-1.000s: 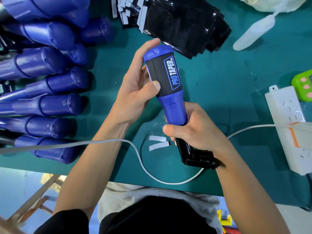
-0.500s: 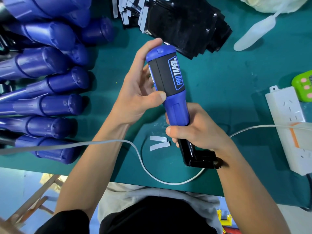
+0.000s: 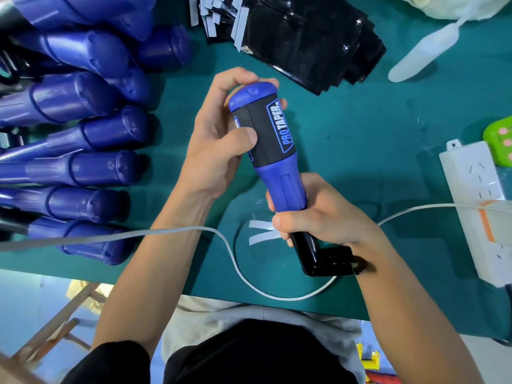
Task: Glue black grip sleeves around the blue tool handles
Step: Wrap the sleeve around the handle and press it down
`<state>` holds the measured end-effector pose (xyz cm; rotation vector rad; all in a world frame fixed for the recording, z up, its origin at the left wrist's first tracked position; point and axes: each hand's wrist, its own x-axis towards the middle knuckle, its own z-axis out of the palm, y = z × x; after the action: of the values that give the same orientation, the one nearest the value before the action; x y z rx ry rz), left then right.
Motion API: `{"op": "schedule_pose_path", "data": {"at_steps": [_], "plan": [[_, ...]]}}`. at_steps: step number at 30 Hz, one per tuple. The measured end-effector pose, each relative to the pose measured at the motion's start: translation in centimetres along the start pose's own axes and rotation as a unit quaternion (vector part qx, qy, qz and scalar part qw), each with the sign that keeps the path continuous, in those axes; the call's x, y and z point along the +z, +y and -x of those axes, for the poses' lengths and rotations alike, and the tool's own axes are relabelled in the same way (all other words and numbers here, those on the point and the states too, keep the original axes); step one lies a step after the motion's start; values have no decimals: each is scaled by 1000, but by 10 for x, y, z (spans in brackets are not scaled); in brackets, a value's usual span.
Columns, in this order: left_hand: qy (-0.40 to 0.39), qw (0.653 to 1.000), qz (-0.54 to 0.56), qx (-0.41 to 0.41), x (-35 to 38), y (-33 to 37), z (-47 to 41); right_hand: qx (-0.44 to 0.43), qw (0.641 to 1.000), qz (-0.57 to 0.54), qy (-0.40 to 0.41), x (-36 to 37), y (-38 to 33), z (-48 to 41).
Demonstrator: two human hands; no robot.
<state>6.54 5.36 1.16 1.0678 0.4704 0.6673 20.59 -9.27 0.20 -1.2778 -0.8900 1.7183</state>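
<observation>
A blue tool handle (image 3: 285, 187) stands tilted over the green table, its black angled end (image 3: 324, 259) near the front edge. A black grip sleeve (image 3: 266, 134) printed "PRO TAPER" is wrapped round its upper part. My left hand (image 3: 216, 142) curls round the sleeved top, thumb pressed on the sleeve and fingertips showing past the far side. My right hand (image 3: 318, 217) grips the handle's lower blue neck. Several bare blue handles (image 3: 91, 170) lie stacked at the left. A pile of black sleeves (image 3: 304, 37) lies at the back.
Two white backing strips (image 3: 260, 231) lie under the tool. A white cable (image 3: 194, 234) loops across the table's front. A white power strip (image 3: 476, 206) and a green timer (image 3: 501, 139) sit at the right. A white plastic tool (image 3: 424, 54) lies at the back right.
My left hand has closed further round the sleeve, fingers wrapping over the handle's top and thumb sliding up onto the black. The handle tilted slightly to the left.
</observation>
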Motion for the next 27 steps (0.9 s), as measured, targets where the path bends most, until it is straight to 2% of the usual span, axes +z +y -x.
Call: {"op": "schedule_pose_path", "data": {"at_steps": [15, 18, 21, 24, 27], "plan": [[84, 996, 18, 2, 4, -3, -3, 7, 999, 46, 10, -2, -1, -1], [114, 993, -31, 10, 6, -10, -1, 11, 1000, 21, 4, -1, 0, 1], [136, 981, -124, 52, 10, -25, 0, 12, 1000, 8, -6, -1, 1, 2], [90, 976, -171, 105, 15, -31, -1, 12, 1000, 6, -1, -3, 1, 2], [47, 982, -161, 85, 11, -31, 0, 12, 1000, 6, 4, -4, 2, 2]]}}
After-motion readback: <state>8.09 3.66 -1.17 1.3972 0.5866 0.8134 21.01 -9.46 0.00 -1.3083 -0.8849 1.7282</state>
